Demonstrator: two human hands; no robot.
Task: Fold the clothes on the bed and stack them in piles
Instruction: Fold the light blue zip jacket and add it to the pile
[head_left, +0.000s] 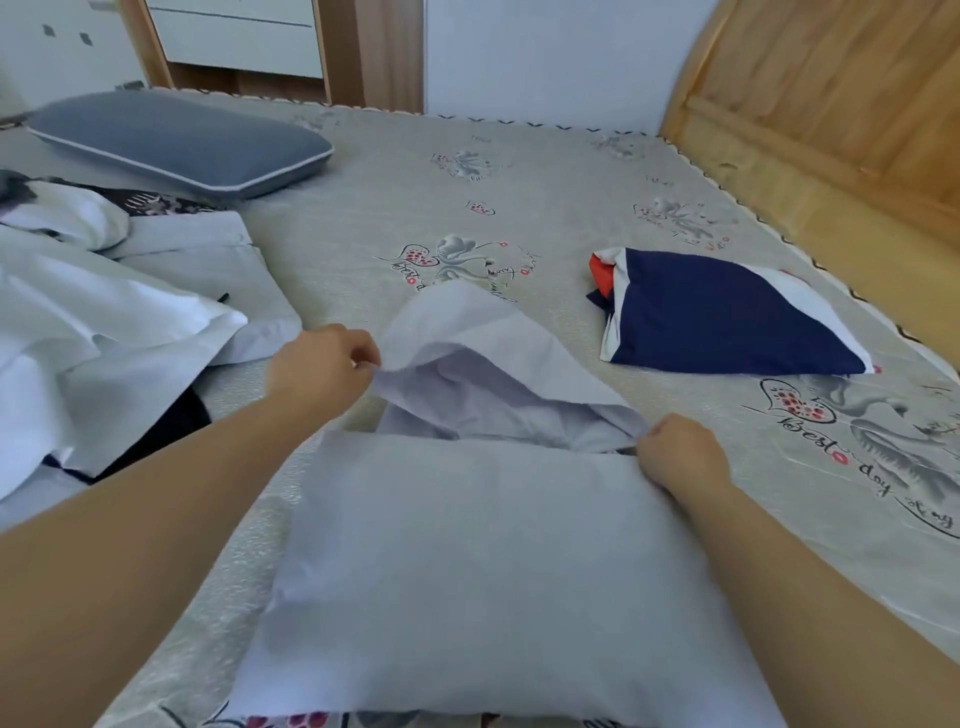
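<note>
A pale lavender garment (467, 545) lies flat in front of me on the patterned bed (363, 218). Its far part is lifted into a loose fold. My left hand (322, 364) pinches the left corner of that raised fold. My right hand (675, 452) pinches the right corner, low against the flat part. A folded navy, white and orange garment (727, 317) rests on the bed to the right. A heap of unfolded white clothes (104, 322) lies at the left.
A grey-blue pillow (176, 140) sits at the far left of the bed. The wooden headboard (831, 104) runs along the right side. A wardrobe with white drawers (239, 36) stands beyond the far edge.
</note>
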